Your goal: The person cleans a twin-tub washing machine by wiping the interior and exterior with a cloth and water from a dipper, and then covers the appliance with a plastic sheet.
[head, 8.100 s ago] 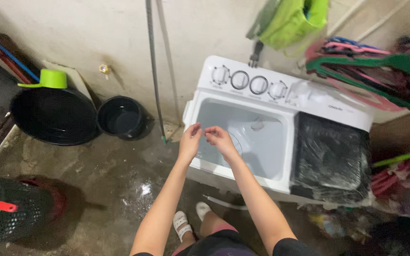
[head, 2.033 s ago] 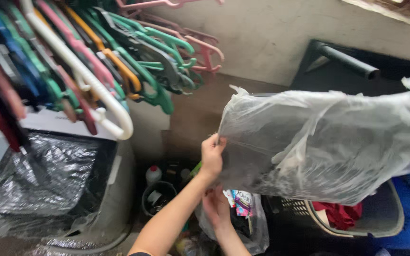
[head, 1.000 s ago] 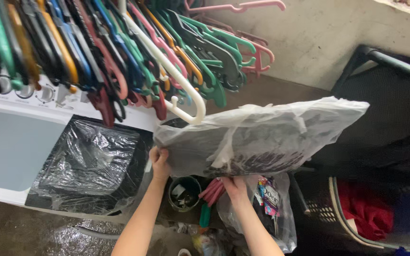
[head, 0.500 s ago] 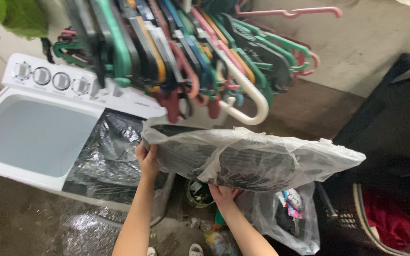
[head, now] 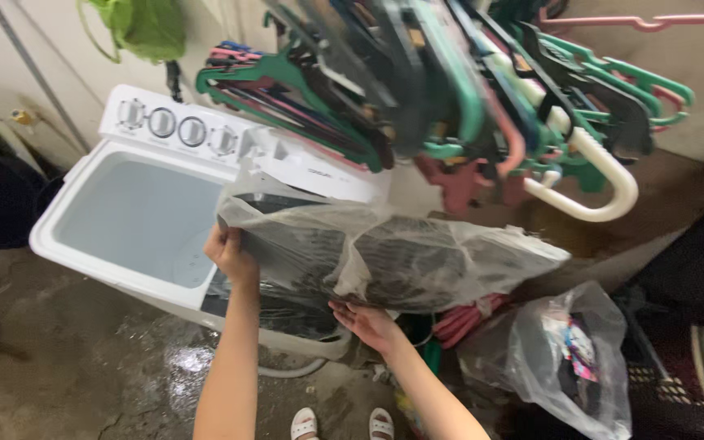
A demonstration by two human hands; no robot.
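Left hand grips the crinkled clear plastic bag of dark clothes by its edge, right hand spread open beneath, above the white twin-tub washing machine

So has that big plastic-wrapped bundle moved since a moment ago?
Yes. The plastic-wrapped bundle, held by the left hand and right hand, has travelled leftward: formerly beside the washing machine, now over its dark right compartment.

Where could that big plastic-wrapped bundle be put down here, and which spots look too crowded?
Free: the open wash tub left of the bundle, and the wet concrete floor in front of the washing machine. Crowded: overhead the hangers hang thick; right of the right hand, a clear bag and a basket fill the floor. The left hand grips the bundle's edge.
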